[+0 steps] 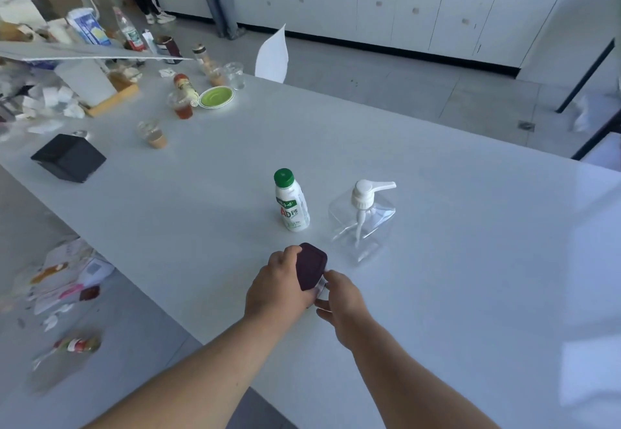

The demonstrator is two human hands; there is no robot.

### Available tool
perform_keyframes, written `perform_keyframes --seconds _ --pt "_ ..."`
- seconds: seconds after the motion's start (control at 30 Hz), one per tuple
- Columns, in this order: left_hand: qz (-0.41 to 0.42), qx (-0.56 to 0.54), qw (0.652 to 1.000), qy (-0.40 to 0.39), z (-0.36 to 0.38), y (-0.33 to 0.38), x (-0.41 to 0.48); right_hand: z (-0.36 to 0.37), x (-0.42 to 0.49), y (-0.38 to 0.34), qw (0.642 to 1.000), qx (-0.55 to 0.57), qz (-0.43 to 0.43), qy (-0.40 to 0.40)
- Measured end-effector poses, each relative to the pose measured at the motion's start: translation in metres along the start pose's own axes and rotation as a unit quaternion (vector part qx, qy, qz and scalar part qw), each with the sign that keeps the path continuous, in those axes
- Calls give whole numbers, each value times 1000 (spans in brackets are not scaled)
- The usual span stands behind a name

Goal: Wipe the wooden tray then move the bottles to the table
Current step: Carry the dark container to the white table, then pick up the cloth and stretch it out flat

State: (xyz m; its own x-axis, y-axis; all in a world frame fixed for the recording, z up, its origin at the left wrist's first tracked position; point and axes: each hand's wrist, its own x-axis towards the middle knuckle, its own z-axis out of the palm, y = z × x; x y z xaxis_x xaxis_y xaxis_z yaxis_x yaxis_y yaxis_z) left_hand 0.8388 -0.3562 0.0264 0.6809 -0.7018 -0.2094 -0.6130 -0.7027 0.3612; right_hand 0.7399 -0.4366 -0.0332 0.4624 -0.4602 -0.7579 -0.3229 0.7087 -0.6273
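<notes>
A white drink bottle [292,203] with a green cap stands upright on the white table [437,227]. Right of it stands a clear square pump bottle [364,227] with a white pump head. Nearer to me, both hands hold a small bottle with a dark purple square cap [311,269]; its clear body is mostly hidden by my fingers. My left hand [279,285] wraps the cap's left side. My right hand [341,297] touches the bottle's lower right side. No wooden tray shows near my hands.
At the far left of the table sit a black box [69,158], several plastic cups with drinks [153,134], a green dish [216,97], a wooden block holder [112,99] and crumpled paper. A white chair back [272,55] stands beyond the far edge. Litter lies on the floor at left.
</notes>
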Motion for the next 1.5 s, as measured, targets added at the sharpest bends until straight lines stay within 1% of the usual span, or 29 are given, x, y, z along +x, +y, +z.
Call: perform_keyframes --seconds 0.1,0.17,0.2,0.23,0.3,0.37,0.43,0.47,0.53,0.6,0.73,0.87,0.9,1.03,1.17,1.3,1.37,1.43,1.5 --pt "18 21 1000 -3 -5 -2 -4 -1 -16 -3 999 -5 -24 35" --pt "72 68 995 21 -13 0 -11 -7 -34 -4 991 -78 -74 82" --pt "111 80 990 34 -17 3 -14 -13 -46 -4 976 -145 -106 119" --pt "149 83 985 40 -20 7 -16 -19 -58 -4 952 -222 -138 157" --pt "238 89 967 25 -29 21 -28 -36 -93 1 884 -357 -191 235" --pt "321 97 942 -12 -30 40 -45 -59 -136 11 813 -449 -208 307" --pt "379 88 920 -49 -28 59 -68 -81 -184 27 760 -496 -194 371" --pt "407 84 907 -68 -26 70 -85 -91 -212 40 744 -499 -179 407" --pt "459 87 879 -96 -20 93 -125 -110 -269 71 726 -481 -142 470" --pt "503 88 851 -120 -14 116 -169 -125 -322 106 716 -456 -106 518" --pt "597 93 780 -163 7 155 -280 -148 -433 196 697 -383 -41 605" --pt "683 113 693 -202 40 177 -418 -162 -537 309 682 -289 32 671" --pt "696 112 677 -212 47 178 -446 -163 -554 334 680 -269 45 680" --pt "752 139 593 -253 94 175 -578 -165 -622 461 675 -175 103 709" --pt "779 196 532 -267 149 159 -693 -163 -668 582 679 -104 159 710" --pt "786 249 489 -285 204 144 -788 -166 -704 688 692 -32 198 694" --pt "786 260 482 -286 230 142 -826 -171 -716 729 693 -8 206 691" --pt "785 269 483 -278 250 141 -851 -176 -720 756 696 2 211 686" --pt "787 296 476 -256 269 141 -867 -184 -718 774 705 10 209 678"
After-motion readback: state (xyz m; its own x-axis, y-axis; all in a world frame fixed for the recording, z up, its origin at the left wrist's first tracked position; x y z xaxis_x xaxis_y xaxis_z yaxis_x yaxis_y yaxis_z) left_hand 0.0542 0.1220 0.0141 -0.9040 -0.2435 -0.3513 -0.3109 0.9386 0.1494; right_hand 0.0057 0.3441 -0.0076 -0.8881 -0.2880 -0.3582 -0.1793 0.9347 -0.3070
